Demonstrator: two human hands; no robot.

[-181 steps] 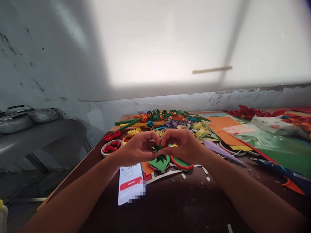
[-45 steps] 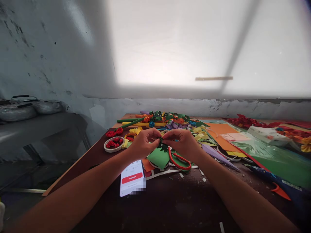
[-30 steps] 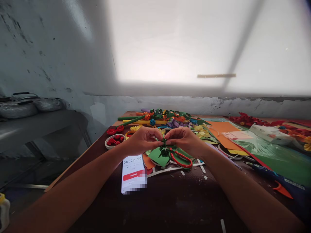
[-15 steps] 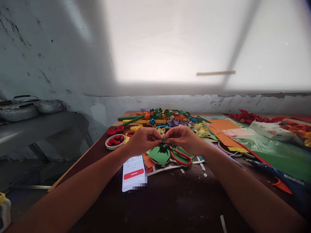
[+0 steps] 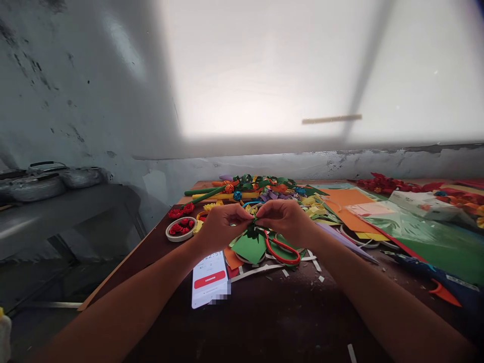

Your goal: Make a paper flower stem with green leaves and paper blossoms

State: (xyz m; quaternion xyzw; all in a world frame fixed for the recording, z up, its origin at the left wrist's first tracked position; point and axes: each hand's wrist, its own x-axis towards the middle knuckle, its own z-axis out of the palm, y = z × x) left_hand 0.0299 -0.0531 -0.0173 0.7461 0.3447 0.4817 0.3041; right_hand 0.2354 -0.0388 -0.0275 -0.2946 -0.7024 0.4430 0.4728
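My left hand (image 5: 221, 224) and my right hand (image 5: 288, 219) meet fingertip to fingertip above the dark wooden table (image 5: 264, 322). Between them they pinch a small dark green jagged paper piece (image 5: 252, 231). Just below it lie a light green paper sheet (image 5: 249, 248) and red-handled scissors (image 5: 280, 250). A phone (image 5: 209, 279) showing a timer and a red button rests flat near my left forearm.
A pile of coloured paper flowers, strips and rolled stems (image 5: 260, 190) fills the table's far side. A tape ring holding red paper roses (image 5: 180, 228) sits at left. Orange (image 5: 346, 201) and green sheets (image 5: 427, 237) and a glue gun (image 5: 434, 280) lie right. A grey wall (image 5: 94, 101) stands behind.
Both hands stayed together on the green paper piece, with small finger movements. The view shifted slightly and the phone's timer advanced.
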